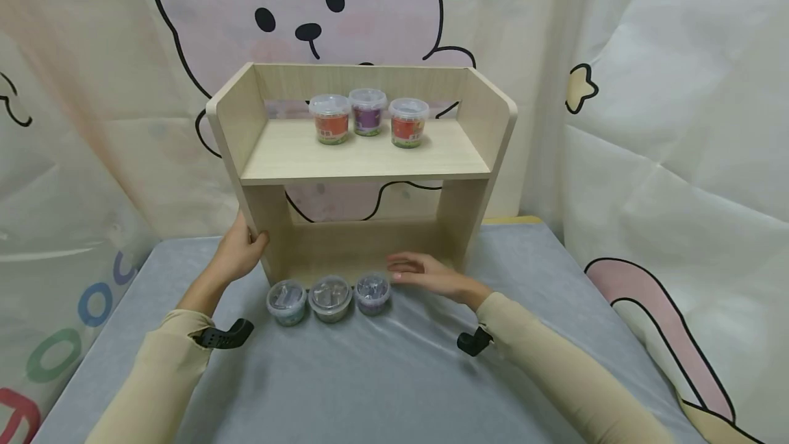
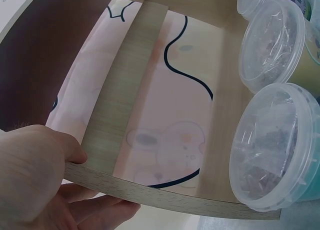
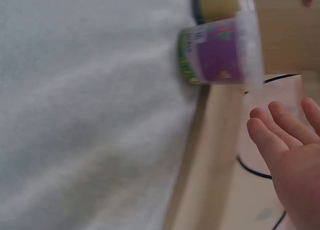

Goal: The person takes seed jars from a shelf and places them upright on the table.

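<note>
A two-tier pale wooden shelf [image 1: 364, 168] stands on the table. My left hand [image 1: 239, 249] grips the edge of its left side panel, thumb on one face and fingers on the other in the left wrist view. In front of the shelf's base, three lidded plastic tubs stand in a row: a left tub [image 1: 287, 302], a middle tub [image 1: 330, 299] and a purple-labelled tub [image 3: 220, 52] on the right. My right hand [image 1: 431, 275] is just right of the purple-labelled tub, fingers extended and holding nothing. Whether the fingertips touch it is unclear.
On the upper shelf board stand an orange-labelled tub [image 1: 331, 120], a purple tub [image 1: 368, 112] and a red-labelled tub [image 1: 408, 123]. A blue-grey cloth [image 1: 394, 389] covers the table. Printed curtains [image 1: 678, 156] hang behind and at both sides.
</note>
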Action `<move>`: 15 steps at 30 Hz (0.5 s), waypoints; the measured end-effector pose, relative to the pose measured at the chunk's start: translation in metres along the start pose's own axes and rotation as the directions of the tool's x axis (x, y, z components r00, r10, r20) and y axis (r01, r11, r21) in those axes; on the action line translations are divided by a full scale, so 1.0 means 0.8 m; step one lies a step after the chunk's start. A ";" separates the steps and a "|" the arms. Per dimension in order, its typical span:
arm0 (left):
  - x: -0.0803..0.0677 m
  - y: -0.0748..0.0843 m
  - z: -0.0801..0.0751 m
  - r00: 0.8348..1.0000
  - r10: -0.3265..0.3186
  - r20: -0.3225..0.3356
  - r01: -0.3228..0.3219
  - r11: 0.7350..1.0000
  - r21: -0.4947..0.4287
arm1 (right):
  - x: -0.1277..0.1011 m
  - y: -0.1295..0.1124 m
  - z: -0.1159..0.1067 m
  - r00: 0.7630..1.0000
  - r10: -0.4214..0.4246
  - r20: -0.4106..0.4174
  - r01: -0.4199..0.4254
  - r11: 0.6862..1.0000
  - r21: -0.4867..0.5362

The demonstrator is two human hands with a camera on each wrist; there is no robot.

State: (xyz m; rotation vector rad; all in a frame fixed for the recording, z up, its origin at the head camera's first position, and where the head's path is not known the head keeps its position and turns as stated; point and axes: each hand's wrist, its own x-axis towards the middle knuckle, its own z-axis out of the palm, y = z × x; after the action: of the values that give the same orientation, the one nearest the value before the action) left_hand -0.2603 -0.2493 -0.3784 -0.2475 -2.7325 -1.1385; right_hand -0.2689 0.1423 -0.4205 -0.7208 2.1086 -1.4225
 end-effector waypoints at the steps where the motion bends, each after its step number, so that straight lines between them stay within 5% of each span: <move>1: 0.000 -0.001 0.001 1.000 -0.001 0.001 0.001 1.000 0.000 | -0.002 -0.005 -0.001 1.000 -0.008 0.003 0.008 1.000 -0.001; 15: 0.001 -0.003 0.002 1.000 0.014 0.004 -0.014 1.000 0.006 | -0.017 -0.106 -0.013 0.987 -0.158 0.014 0.158 0.986 -0.059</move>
State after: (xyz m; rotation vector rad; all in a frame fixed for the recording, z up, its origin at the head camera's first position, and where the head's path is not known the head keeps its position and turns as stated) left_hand -0.2613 -0.2499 -0.3809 -0.2673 -2.7331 -1.1267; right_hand -0.2526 0.1312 -0.3360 -0.9349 2.1355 -1.4394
